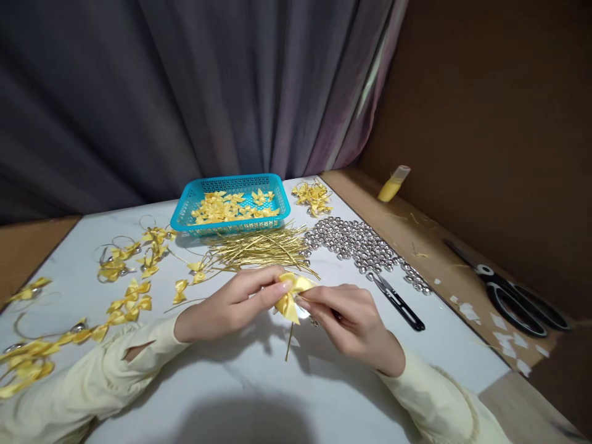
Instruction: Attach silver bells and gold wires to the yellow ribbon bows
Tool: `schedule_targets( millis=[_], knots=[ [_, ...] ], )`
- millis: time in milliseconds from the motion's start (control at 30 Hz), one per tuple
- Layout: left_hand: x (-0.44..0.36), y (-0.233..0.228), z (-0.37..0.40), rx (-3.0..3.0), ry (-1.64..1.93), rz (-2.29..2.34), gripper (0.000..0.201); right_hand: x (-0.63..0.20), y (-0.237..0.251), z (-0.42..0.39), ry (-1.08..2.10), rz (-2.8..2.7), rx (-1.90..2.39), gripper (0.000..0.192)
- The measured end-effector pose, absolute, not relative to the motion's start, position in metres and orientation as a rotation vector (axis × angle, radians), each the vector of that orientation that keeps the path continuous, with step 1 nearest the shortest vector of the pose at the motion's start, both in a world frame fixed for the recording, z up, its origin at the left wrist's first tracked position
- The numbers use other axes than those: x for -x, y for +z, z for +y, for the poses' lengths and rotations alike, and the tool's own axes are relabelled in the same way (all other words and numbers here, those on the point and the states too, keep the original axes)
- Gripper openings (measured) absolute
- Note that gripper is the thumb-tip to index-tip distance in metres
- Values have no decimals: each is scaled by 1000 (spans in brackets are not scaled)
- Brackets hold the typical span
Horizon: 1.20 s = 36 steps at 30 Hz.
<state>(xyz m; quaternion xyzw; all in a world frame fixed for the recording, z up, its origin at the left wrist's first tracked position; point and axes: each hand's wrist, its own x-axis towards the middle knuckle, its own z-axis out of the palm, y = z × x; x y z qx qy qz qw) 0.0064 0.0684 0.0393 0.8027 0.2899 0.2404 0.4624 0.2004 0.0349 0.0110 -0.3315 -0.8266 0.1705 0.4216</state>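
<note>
Between my two hands, above the white board, is a yellow ribbon bow (290,306). My left hand (238,303) pinches its left side with thumb and forefinger. From the right, my right hand (349,317) is closed at the bow's edge, its fingertips pressed together; whether they grip the ribbon or something small is hidden. A gold wire tie (289,345) hangs down below the bow. Just behind my hands lies a pile of gold wire ties (263,248). A small silver bell-like bead (313,321) shows under my right fingers.
A blue basket (231,228) holds yellow bows at the back. Silver beads (356,243) spread to the right, near black thread snips (398,302). Large scissors (513,296), paper scraps (469,312) and a yellow-filled bottle (393,184) lie beyond. Wired bows (124,253) cover the left.
</note>
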Motion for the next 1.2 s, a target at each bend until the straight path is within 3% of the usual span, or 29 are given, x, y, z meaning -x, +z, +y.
schedule_targets(
  millis=[867,1200],
  knots=[
    [-10,38,71,-1750,358,710,29,-196,14,33,693,-2069,814,20],
    [-6,42,65,-1654,502,745,28,-198,19,37,1045,-2005,862,24]
  ],
)
